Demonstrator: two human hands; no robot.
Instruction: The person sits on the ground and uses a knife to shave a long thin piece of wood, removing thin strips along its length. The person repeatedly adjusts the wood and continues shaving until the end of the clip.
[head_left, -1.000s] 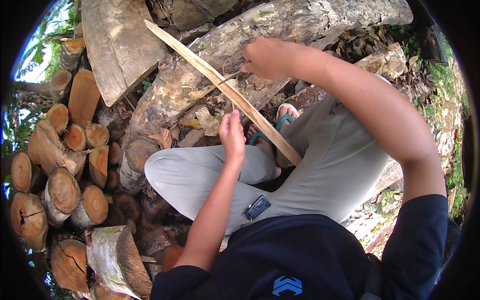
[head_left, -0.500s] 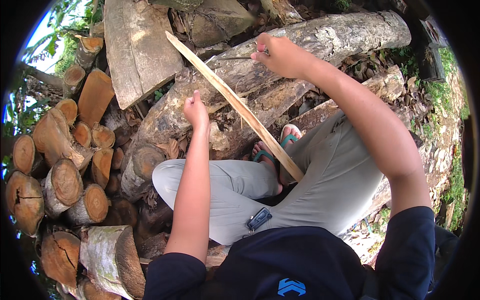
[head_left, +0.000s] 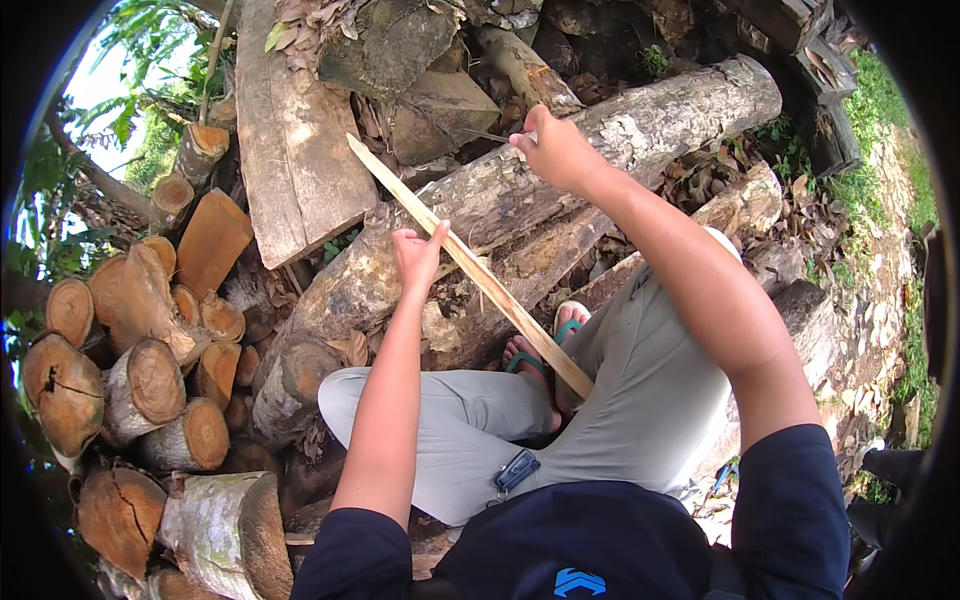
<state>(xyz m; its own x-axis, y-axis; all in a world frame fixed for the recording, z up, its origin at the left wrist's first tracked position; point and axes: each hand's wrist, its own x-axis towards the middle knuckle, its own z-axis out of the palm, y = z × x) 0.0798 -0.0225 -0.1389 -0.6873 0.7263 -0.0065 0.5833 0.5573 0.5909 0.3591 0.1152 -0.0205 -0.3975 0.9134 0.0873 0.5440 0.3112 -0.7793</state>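
- nearest, at 6 o'clock, a dark key fob point(head_left: 516, 470) lies at the waist of the grey trousers point(head_left: 650, 385).
- the split-wood stick point(head_left: 500, 297), pale and flat, slants from its lower end by the trouser leg at 4 o'clock to its pointed tip at 11 o'clock.
- the left hand point(head_left: 416, 262), at 10 o'clock, has come from apart back to the stick; its thumb meets the left edge and its fingers are curled, but i cannot tell whether they grip it.
- the right hand point(head_left: 552, 150), at 1 o'clock, is closed around a thin blade point(head_left: 485, 134) pointing toward 11 o'clock.
- that blade, on the stick a second ago, is now clear of it; i judge shaving is paused while the left hand steadies or feels the wood.
- farther back, a bark-covered log point(head_left: 690, 107) runs from 8 to 2 o'clock.
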